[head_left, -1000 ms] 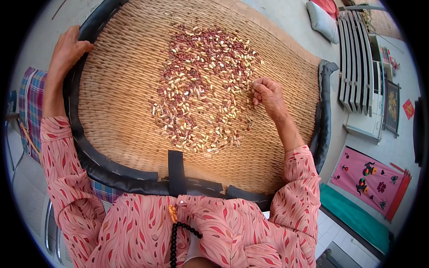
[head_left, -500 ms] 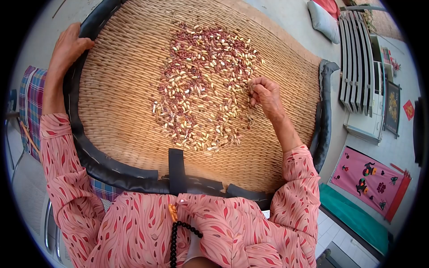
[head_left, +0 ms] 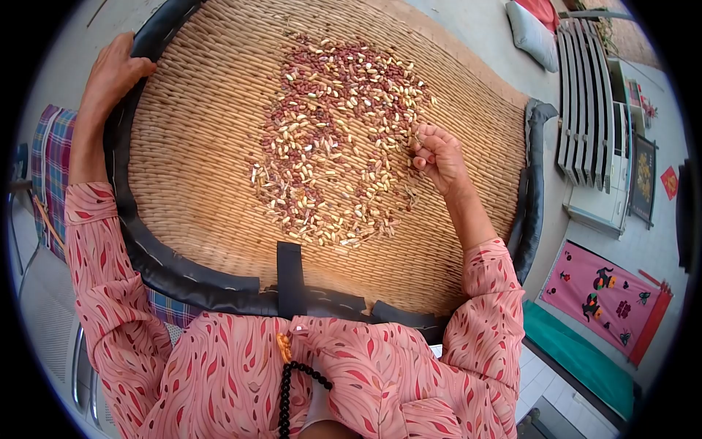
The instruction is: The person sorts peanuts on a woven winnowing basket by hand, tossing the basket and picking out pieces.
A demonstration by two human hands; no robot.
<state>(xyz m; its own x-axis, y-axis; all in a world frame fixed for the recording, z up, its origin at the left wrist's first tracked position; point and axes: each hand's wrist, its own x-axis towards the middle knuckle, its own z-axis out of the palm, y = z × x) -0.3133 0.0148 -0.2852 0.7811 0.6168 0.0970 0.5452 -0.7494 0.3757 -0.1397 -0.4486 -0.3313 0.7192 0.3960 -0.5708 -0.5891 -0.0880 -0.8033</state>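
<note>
A wide woven winnowing basket [head_left: 194,164] with a black padded rim [head_left: 121,157] rests across my lap. My left hand [head_left: 113,72] is wrapped round this rim at the upper left, thumb on the inner side. Dark red and pale cream beans [head_left: 329,80] lie spread over the middle of the weave, with bits of dry husk among them. At the right edge of the beans, my right hand [head_left: 442,157] is just over the weave, thumb and fingers pinched together. What sits between those fingertips is too small to make out.
A black strap [head_left: 290,278] stands at the near rim. On the left are a plaid cloth [head_left: 55,157] and a metal mesh chair [head_left: 51,307]. To the right, slatted dark panels [head_left: 585,102], a pink picture cloth [head_left: 603,296] and a green cover [head_left: 578,355] stand beyond the basket.
My right hand has shifted slightly to the right, off the edge of the beans, still pinched. My left hand keeps its hold on the rim.
</note>
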